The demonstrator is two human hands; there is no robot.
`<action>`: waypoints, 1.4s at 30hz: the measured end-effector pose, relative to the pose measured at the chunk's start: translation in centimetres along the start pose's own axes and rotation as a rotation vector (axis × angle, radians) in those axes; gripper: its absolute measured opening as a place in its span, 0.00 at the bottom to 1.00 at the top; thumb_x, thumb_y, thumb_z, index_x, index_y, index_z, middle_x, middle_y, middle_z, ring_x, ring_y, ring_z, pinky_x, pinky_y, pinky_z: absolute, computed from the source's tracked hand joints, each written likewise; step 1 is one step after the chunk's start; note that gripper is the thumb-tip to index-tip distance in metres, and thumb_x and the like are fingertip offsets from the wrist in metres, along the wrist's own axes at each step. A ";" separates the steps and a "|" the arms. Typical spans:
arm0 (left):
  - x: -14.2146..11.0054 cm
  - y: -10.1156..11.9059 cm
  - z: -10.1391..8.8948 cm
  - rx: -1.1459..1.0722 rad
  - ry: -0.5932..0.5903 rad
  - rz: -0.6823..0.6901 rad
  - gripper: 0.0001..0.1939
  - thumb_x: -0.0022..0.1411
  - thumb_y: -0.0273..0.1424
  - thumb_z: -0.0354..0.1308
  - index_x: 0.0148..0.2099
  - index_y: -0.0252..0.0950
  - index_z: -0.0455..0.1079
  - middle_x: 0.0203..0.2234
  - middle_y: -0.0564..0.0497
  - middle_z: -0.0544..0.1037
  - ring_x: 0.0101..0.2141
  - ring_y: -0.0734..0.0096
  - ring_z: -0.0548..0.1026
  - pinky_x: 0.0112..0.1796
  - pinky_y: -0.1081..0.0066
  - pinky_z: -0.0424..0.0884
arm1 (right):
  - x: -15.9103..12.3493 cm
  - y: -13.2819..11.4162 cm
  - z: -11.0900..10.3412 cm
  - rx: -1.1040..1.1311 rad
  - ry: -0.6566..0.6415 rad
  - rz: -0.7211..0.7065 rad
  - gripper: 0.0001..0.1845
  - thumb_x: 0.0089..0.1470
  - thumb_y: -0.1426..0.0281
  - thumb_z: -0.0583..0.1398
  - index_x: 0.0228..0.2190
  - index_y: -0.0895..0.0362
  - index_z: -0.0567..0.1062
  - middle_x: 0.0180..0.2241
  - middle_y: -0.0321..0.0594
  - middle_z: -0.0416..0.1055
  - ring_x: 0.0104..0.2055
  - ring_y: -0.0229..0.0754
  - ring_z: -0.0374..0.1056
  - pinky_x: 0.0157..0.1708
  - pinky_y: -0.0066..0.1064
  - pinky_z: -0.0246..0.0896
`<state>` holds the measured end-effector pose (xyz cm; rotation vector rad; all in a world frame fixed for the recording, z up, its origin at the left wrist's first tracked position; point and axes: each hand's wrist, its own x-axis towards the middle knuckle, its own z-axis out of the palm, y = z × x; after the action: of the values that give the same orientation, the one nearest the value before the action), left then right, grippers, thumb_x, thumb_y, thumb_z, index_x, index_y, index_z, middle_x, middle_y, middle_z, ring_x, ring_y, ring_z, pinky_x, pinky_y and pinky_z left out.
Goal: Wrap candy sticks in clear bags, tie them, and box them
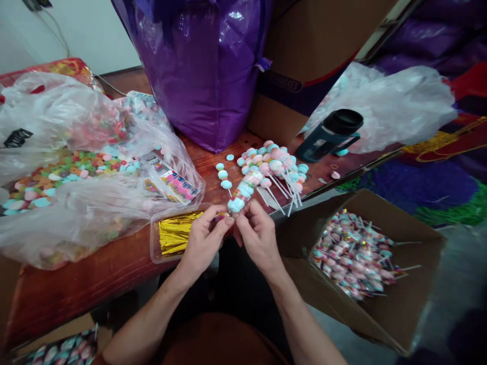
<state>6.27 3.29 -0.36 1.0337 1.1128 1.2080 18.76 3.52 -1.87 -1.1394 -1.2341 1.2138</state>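
Note:
Between my two hands, just over the table's front edge, is a marshmallow skewer (pixel 244 192) in a clear printed wrapper, its candy end tilted up and away from me. My left hand (pixel 203 235) pinches the gathered lower end of the wrapper, thumb against fingers. My right hand (pixel 259 234) pinches the same end from the other side. What lies right between the fingertips is partly hidden. Beyond the hands lies a pile of unwrapped marshmallow skewers (pixel 274 163) with white sticks. A single marshmallow skewer (pixel 223 176) rests to its left.
Gold twist ties (pixel 173 235) fill a clear tray left of my hands. Plastic bags of candy (pixel 57 172) and printed wrappers (pixel 171 180) lie farther left. A purple bag (pixel 205 76) and a dark mug (pixel 329 134) stand behind. At right, a cardboard box (pixel 411 284) holds wrapped skewers.

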 end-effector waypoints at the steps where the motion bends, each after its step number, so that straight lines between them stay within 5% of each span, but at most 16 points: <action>1: 0.1 0.1 -0.2 0.000 0.007 0.006 0.11 0.58 0.38 0.68 0.38 0.36 0.77 0.29 0.51 0.76 0.32 0.74 0.72 0.34 0.77 0.68 | 0.0 -0.1 -0.1 0.037 -0.018 0.033 0.11 0.63 0.64 0.58 0.30 0.53 0.64 0.24 0.27 0.60 0.19 0.29 0.53 0.18 0.23 0.52; 5: 0.8 0.5 -0.5 -0.274 0.030 -0.232 0.16 0.49 0.39 0.74 0.34 0.33 0.76 0.22 0.56 0.70 0.20 0.84 0.60 0.21 0.81 0.57 | 0.0 -0.3 -0.3 0.012 -0.037 0.020 0.11 0.66 0.64 0.56 0.31 0.54 0.66 0.21 0.26 0.61 0.17 0.29 0.53 0.18 0.23 0.53; 9: 1.5 1.0 -0.5 -0.537 0.048 -0.517 0.24 0.33 0.34 0.80 0.30 0.31 0.71 0.20 0.58 0.68 0.17 0.89 0.55 0.17 0.84 0.48 | 0.2 0.0 -0.8 -0.332 0.075 -0.345 0.09 0.67 0.72 0.54 0.41 0.54 0.74 0.31 0.36 0.74 0.25 0.33 0.67 0.28 0.26 0.66; 12: 1.6 1.4 -0.4 -0.588 0.068 -0.571 0.26 0.31 0.32 0.80 0.31 0.32 0.71 0.20 0.57 0.69 0.18 0.89 0.58 0.17 0.86 0.49 | 0.7 0.3 -1.1 -0.556 0.081 -0.659 0.12 0.63 0.78 0.56 0.42 0.55 0.78 0.39 0.44 0.77 0.40 0.41 0.75 0.42 0.33 0.71; 16: 0.9 1.4 0.1 -0.588 0.032 -0.545 0.21 0.38 0.33 0.79 0.31 0.33 0.71 0.20 0.58 0.69 0.19 0.86 0.61 0.18 0.85 0.53 | 1.1 0.2 -0.8 -0.640 0.155 -0.792 0.10 0.61 0.80 0.58 0.37 0.56 0.78 0.34 0.43 0.77 0.37 0.42 0.74 0.41 0.33 0.71; 20: 0.9 0.9 0.5 -0.540 -0.029 -0.471 0.18 0.45 0.37 0.76 0.34 0.36 0.74 0.24 0.56 0.71 0.24 0.80 0.68 0.24 0.80 0.65 | 0.5 -0.5 0.0 -0.601 0.187 -0.694 0.09 0.62 0.78 0.56 0.32 0.57 0.74 0.28 0.40 0.73 0.31 0.40 0.69 0.35 0.31 0.67; 23: 1.2 1.0 0.5 -0.560 -0.132 -0.422 0.19 0.48 0.44 0.74 0.35 0.36 0.76 0.32 0.51 0.76 0.32 0.72 0.73 0.35 0.72 0.72 | -0.4 -1.6 -0.2 -0.477 0.196 -0.474 0.09 0.62 0.76 0.57 0.29 0.56 0.72 0.26 0.34 0.68 0.28 0.36 0.66 0.30 0.27 0.63; 28: 0.6 2.1 0.8 -0.228 -0.164 -0.102 0.25 0.61 0.53 0.59 0.29 0.35 0.79 0.40 0.46 0.74 0.44 0.65 0.71 0.50 0.69 0.66 | -1.6 -3.9 -1.7 -0.381 0.255 -0.286 0.08 0.62 0.73 0.58 0.30 0.56 0.72 0.26 0.31 0.69 0.27 0.33 0.65 0.29 0.24 0.61; 33: 0.0 2.0 1.8 -0.047 -0.148 -0.196 0.28 0.62 0.53 0.58 0.24 0.34 0.74 0.28 0.50 0.71 0.34 0.70 0.67 0.41 0.69 0.64 | -2.3 -4.2 -2.2 -0.412 0.329 -0.357 0.07 0.61 0.72 0.60 0.30 0.55 0.75 0.28 0.33 0.72 0.30 0.34 0.67 0.33 0.25 0.63; 39: -0.4 1.1 3.7 -0.113 -0.174 -0.287 0.17 0.53 0.42 0.69 0.35 0.32 0.78 0.25 0.52 0.76 0.27 0.74 0.70 0.33 0.71 0.65 | -5.4 -1.2 -2.6 -0.044 0.256 0.093 0.14 0.62 0.60 0.60 0.36 0.58 0.80 0.21 0.33 0.67 0.22 0.34 0.61 0.23 0.26 0.59; 42: 0.2 0.7 4.5 0.088 -0.371 -0.271 0.15 0.53 0.40 0.68 0.34 0.32 0.78 0.21 0.53 0.74 0.23 0.75 0.69 0.27 0.73 0.63 | -7.4 0.8 -3.8 0.080 0.349 0.174 0.14 0.55 0.60 0.67 0.33 0.59 0.81 0.22 0.35 0.70 0.21 0.32 0.59 0.20 0.25 0.56</action>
<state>10.61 3.54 1.07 1.0816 0.9806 0.7214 22.79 -3.67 -3.09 -1.3536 -0.8305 1.1218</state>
